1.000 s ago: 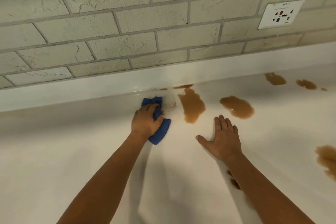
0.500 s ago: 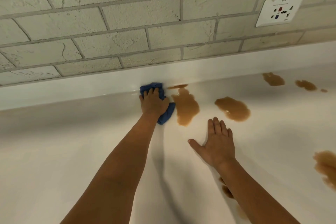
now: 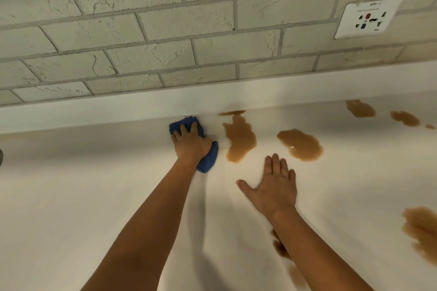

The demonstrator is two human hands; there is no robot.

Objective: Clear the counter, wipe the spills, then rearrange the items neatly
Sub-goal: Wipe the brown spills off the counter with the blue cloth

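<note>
My left hand (image 3: pixel 191 144) presses flat on a blue cloth (image 3: pixel 208 160) at the back of the white counter (image 3: pixel 94 184), close to the upstand. Just right of the cloth lies a tall brown spill (image 3: pixel 240 139), with a rounder brown puddle (image 3: pixel 300 144) further right. My right hand (image 3: pixel 274 189) rests flat on the counter, fingers straight and together, just in front of these two spills. Two smaller spills (image 3: pixel 360 108) (image 3: pixel 404 118) lie at the far right back. A large brown spill (image 3: pixel 421 231) reaches the right edge. Another brown patch (image 3: pixel 280 247) is partly hidden under my right forearm.
A white upstand (image 3: pixel 94 111) runs along the back under a grey brick wall. A white socket plate (image 3: pixel 369 17) is fixed to the wall at upper right. A dark object (image 3: pixel 0 157) shows at the left edge. The counter left of my arms is dry.
My left hand slid the cloth away from me to the upstand. The faint smear left of the tall spill is gone. My right hand stayed flat in place.
</note>
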